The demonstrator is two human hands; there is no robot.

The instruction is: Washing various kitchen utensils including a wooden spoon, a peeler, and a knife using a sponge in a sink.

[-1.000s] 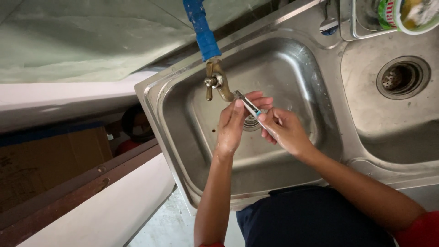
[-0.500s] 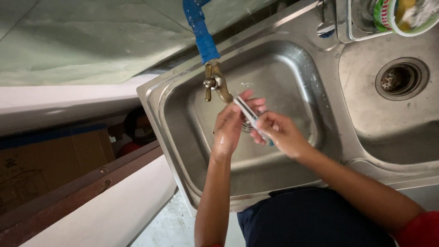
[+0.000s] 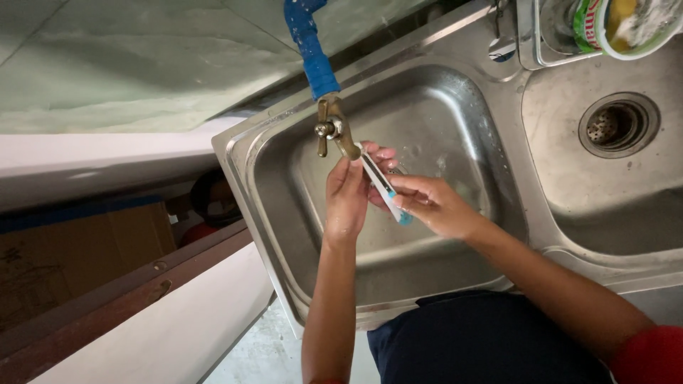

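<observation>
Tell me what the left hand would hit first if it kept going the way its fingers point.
Probably the brass tap: the left hand points up at its spout, just above the fingertips. Depth is unclear, so it might pass beside it.

The top edge cuts off the blue plastic supply pipe and the round green-rimmed bowl. The left hand hides part of the slim white-and-blue handled tool; its working end is indistinct.

Red sleeve, dark blue trousers
</observation>
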